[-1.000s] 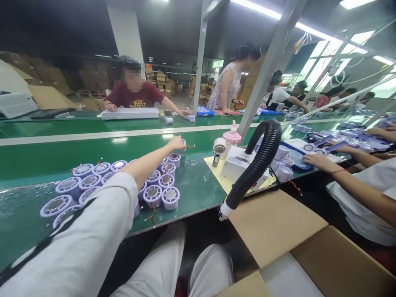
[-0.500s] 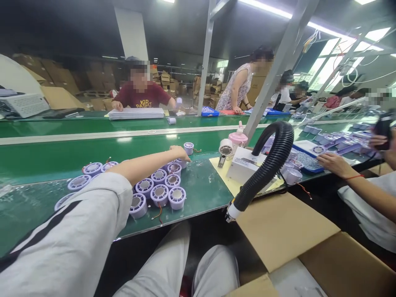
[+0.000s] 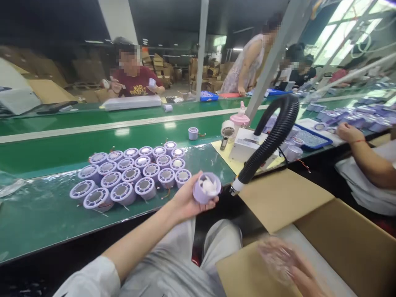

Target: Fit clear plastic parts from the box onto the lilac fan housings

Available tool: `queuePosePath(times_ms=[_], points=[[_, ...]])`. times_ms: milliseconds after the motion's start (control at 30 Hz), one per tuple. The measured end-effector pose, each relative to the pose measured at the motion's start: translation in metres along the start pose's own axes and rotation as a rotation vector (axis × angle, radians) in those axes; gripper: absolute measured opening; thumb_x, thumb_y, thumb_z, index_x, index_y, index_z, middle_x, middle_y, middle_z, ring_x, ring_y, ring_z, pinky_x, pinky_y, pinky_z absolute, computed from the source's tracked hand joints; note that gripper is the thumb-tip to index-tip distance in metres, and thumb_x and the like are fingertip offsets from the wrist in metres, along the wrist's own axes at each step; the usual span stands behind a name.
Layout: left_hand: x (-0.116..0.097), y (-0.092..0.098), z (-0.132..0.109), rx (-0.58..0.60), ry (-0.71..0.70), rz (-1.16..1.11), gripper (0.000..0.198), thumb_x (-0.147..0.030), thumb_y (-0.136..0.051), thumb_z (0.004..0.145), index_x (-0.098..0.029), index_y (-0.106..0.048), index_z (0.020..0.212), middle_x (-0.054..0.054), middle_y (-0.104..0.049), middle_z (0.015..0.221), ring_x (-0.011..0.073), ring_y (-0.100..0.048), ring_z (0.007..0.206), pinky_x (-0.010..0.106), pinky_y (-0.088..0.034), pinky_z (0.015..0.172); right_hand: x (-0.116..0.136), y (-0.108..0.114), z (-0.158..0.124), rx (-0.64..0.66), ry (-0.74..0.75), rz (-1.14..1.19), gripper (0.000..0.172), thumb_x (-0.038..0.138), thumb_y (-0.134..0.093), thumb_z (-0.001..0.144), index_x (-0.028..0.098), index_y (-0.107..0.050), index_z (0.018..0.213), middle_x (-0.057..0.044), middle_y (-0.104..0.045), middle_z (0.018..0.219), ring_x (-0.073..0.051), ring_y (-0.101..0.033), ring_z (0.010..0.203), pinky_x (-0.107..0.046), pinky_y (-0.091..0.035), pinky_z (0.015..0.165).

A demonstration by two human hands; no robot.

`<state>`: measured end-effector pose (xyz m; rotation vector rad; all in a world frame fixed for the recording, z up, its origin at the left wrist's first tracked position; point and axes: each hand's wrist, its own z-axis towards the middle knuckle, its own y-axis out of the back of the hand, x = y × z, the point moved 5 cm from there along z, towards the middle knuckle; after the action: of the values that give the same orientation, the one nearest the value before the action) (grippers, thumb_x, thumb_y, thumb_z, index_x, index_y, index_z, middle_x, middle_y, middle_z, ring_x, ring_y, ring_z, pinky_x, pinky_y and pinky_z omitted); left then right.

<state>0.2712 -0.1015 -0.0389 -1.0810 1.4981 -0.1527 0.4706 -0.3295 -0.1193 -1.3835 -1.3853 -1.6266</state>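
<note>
My left hand (image 3: 185, 202) cradles a round purple fan housing (image 3: 201, 194) above my lap, in front of the bench edge. Its open end faces up, and white fan blades (image 3: 208, 184) show inside. At the lower right, over a cardboard box, my right hand (image 3: 305, 274) grips a clear, shiny plastic piece (image 3: 276, 260); motion blur hides its exact kind. Rows of similar purple fan units (image 3: 131, 174) stand on the green bench to the left, grey or white discs on top, some with thin wires. One more purple unit (image 3: 193, 133) stands apart, farther back.
The open cardboard box (image 3: 278, 198) is at my right. A black flexible hose (image 3: 270, 140) arches from a white machine (image 3: 247, 144) beside a pink cup (image 3: 239, 119). A co-worker's hand (image 3: 351, 133) is at far right; another person (image 3: 133, 74) sits across the green conveyor (image 3: 130, 128).
My left hand has drawn back from the fan units and now holds a housing near my lap. My right hand has come into view with clear plastic. The camera view has shifted.
</note>
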Motion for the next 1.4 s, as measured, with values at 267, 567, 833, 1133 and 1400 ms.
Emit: queuePosePath(times_ms=[267,567,833,1133,1400], points=[[0.098,0.016,-0.024,0.121,0.311,0.118,0.034,-0.046,-0.062,0.081,-0.013,-0.07,0.083,0.005,-0.066,0.082,0.0127,-0.059,0.07,0.023,-0.047,0.064,0.099,-0.071,-0.009,0.015,0.442,-0.564,0.047,0.032,-0.05,0.094,0.028,-0.046,0.14,-0.014,-0.046,0.129,-0.029,-0.052,0.116,-0.048,-0.05,0.094],[0.059,-0.022,-0.037,0.344,-0.145,1.225,0.022,-0.034,-0.051,0.091,-0.022,-0.069,0.096,0.005,-0.054,0.106,0.0185,-0.055,0.1,0.035,-0.042,0.094,0.095,-0.084,0.004,0.14,0.252,-0.563,0.019,0.012,-0.069,0.079,0.022,-0.066,0.095,-0.009,-0.05,0.126,-0.028,-0.048,0.118,-0.045,-0.046,0.096],[0.067,-0.011,-0.038,0.202,-0.354,1.132,0.037,-0.041,-0.078,0.069,-0.02,-0.066,0.097,0.004,-0.056,0.095,0.0174,-0.055,0.086,0.028,-0.044,0.074,0.086,-0.085,0.003,0.104,0.135,-0.235,0.016,0.025,-0.072,0.081,0.019,-0.058,0.077,-0.002,-0.05,0.105,-0.017,-0.055,0.089,-0.032,-0.047,0.079],[0.079,-0.007,-0.036,0.343,-0.41,1.267,0.069,-0.046,-0.084,0.057,-0.028,-0.063,0.12,0.009,-0.049,0.118,0.0266,-0.051,0.113,0.045,-0.044,0.1,0.086,-0.076,0.001,-0.034,0.056,0.017,0.031,0.028,-0.059,0.089,0.017,-0.06,0.06,-0.004,-0.057,0.094,-0.014,-0.056,0.078,-0.026,-0.042,0.061],[0.087,-0.004,-0.039,0.315,-0.089,0.773,0.062,-0.019,-0.075,0.074,-0.029,-0.051,0.13,0.008,-0.053,0.133,0.0232,-0.06,0.108,0.032,-0.056,0.082,0.082,-0.067,0.005,-0.06,0.133,0.253,0.006,0.025,-0.075,0.076,0.022,-0.07,0.073,-0.005,-0.068,0.114,-0.024,-0.062,0.108,-0.036,-0.053,0.088]])
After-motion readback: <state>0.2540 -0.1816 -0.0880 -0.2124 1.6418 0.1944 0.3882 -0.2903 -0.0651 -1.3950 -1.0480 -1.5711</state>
